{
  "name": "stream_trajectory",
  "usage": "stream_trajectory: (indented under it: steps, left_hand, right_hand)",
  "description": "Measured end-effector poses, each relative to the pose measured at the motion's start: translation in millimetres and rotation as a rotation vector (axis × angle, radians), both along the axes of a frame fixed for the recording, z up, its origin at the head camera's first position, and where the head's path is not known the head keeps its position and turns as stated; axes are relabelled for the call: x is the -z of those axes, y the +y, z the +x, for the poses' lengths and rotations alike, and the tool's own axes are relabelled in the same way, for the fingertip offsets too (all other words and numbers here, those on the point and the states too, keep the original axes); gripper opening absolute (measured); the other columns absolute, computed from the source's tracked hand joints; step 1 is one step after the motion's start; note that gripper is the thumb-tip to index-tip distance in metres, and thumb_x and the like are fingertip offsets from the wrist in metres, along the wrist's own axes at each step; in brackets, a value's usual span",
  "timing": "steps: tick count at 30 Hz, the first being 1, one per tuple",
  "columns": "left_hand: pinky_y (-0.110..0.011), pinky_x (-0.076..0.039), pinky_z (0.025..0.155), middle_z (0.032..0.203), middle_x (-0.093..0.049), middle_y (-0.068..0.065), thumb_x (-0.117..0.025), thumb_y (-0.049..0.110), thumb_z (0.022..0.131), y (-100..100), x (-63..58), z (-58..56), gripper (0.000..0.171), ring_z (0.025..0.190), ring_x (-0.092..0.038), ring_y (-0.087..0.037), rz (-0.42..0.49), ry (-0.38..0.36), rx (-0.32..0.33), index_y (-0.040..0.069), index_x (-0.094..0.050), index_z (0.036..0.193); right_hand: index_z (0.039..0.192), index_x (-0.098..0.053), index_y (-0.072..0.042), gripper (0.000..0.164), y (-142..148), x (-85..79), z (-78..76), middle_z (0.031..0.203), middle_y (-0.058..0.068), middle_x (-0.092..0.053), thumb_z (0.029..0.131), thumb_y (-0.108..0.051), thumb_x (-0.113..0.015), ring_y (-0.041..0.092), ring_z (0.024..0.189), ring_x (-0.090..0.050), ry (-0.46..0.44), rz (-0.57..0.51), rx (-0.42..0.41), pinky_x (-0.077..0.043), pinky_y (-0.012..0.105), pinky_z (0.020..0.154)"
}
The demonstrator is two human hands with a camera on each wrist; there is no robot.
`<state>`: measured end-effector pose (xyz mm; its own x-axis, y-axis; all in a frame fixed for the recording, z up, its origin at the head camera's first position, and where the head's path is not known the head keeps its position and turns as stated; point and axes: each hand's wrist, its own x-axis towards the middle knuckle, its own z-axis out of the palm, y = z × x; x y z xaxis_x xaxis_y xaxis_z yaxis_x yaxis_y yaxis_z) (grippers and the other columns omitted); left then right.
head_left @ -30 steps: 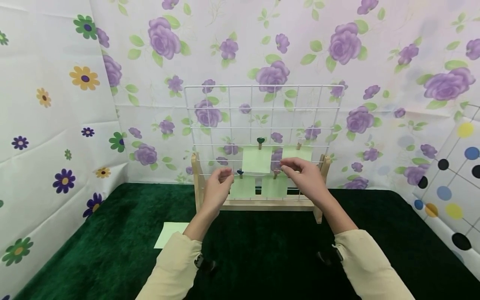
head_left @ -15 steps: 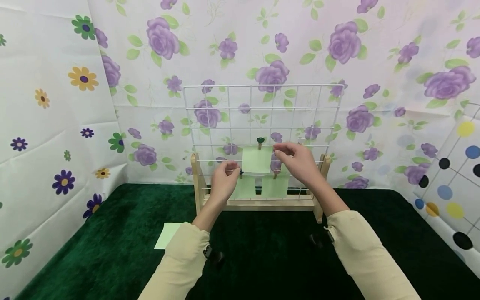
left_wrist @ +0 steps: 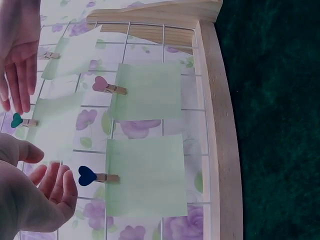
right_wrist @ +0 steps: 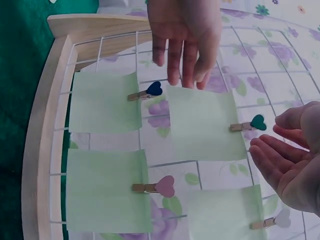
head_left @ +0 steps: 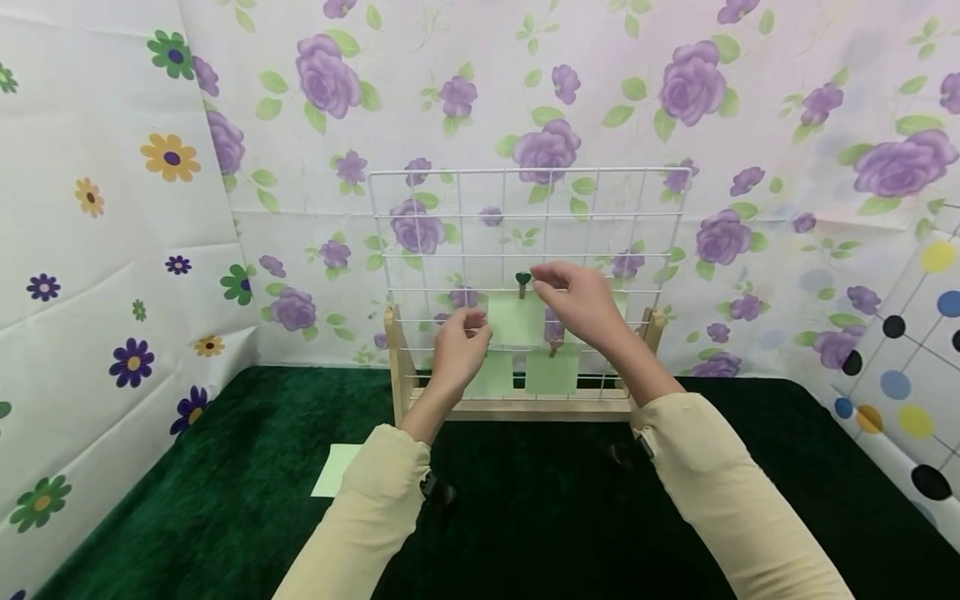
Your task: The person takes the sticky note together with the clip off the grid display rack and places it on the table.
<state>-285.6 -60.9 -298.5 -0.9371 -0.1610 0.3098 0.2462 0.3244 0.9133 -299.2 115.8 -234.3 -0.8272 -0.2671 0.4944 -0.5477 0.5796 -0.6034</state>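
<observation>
Pale green paper squares hang from a white wire grid (head_left: 480, 217), each under a wooden clothespin with a heart. My right hand (head_left: 581, 302) is just right of the green-heart clothespin (head_left: 522, 282), thumb and fingers parted around nothing; the right wrist view shows a gap to the green heart (right_wrist: 258, 122). That clothespin grips the upper left paper (head_left: 516, 321). My left hand (head_left: 459, 350) is by this paper's lower left edge, fingers loosely bent and holding nothing; whether a fingertip touches it I cannot tell. The blue-heart clothespin (left_wrist: 95, 176) is hidden in the head view.
Below hang a lower left paper (head_left: 495, 375) and a lower right paper (head_left: 551, 372) with a pink-heart clothespin (right_wrist: 162, 186). A white-heart clothespin (right_wrist: 272, 221) grips another paper. A wooden stand (head_left: 517, 410) bears the grid. A loose paper (head_left: 337, 468) lies on the green cloth (head_left: 225, 467).
My right hand has moved left and up, from in front of the upper right paper to the green-heart clothespin. My left hand has moved right and slightly up. The papers have stayed put.
</observation>
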Motion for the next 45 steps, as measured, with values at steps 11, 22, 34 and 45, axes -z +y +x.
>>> stream_trajectory:
  steps: [11, 22, 34, 45]
  left_hand:
    - [-0.039, -0.049, 0.082, 0.11, -0.063, -0.01, -0.055, 0.012, 0.093, -0.2, -4.8, -3.8, 0.028, 0.103, -0.058, -0.025, -0.043, -0.05, 0.015, 0.004, -0.063, 0.119]
    - [-0.038, -0.048, 0.08, 0.109, -0.06, -0.012, -0.057, 0.013, 0.096, 4.8, -7.4, -12.6, 0.027, 0.099, -0.056, -0.026, 0.022, -0.107, 0.033, 0.002, -0.061, 0.12]
    - [-0.035, -0.047, 0.075, 0.106, -0.059, -0.013, -0.056, 0.009, 0.096, 3.6, -7.1, -14.0, 0.019, 0.096, -0.055, -0.025, 0.06, -0.092, 0.032, 0.0, -0.061, 0.111]
    - [-0.028, -0.046, 0.064, 0.102, -0.057, -0.01, -0.057, 0.01, 0.095, 3.1, -6.2, -14.6, 0.019, 0.084, -0.054, -0.019, 0.081, -0.101, 0.015, 0.001, -0.062, 0.111]
  right_hand:
    - [0.128, -0.061, 0.0, 0.033, -15.3, -10.0, -9.4, 0.122, 0.015, -0.064, 0.098, -0.012, -0.056, 0.029, 0.11, -0.061, -0.04, 0.067, -0.002, -0.049, 0.042, 0.088]
    - [0.126, -0.061, 0.003, 0.036, -19.2, -15.9, -16.8, 0.119, 0.018, -0.065, 0.099, -0.021, -0.057, 0.028, 0.084, -0.069, -0.143, 0.104, -0.006, -0.054, 0.04, 0.078]
    - [0.12, -0.065, 0.002, 0.032, -24.1, -22.1, -19.2, 0.11, 0.017, -0.069, 0.092, -0.014, -0.067, 0.026, 0.081, -0.07, -0.122, 0.175, 0.027, -0.055, 0.035, 0.073]
    - [0.115, -0.07, -0.001, 0.027, -21.4, -16.4, -25.7, 0.098, 0.013, -0.072, 0.091, -0.013, -0.068, 0.023, 0.072, -0.071, -0.116, 0.113, 0.025, -0.056, 0.033, 0.066]
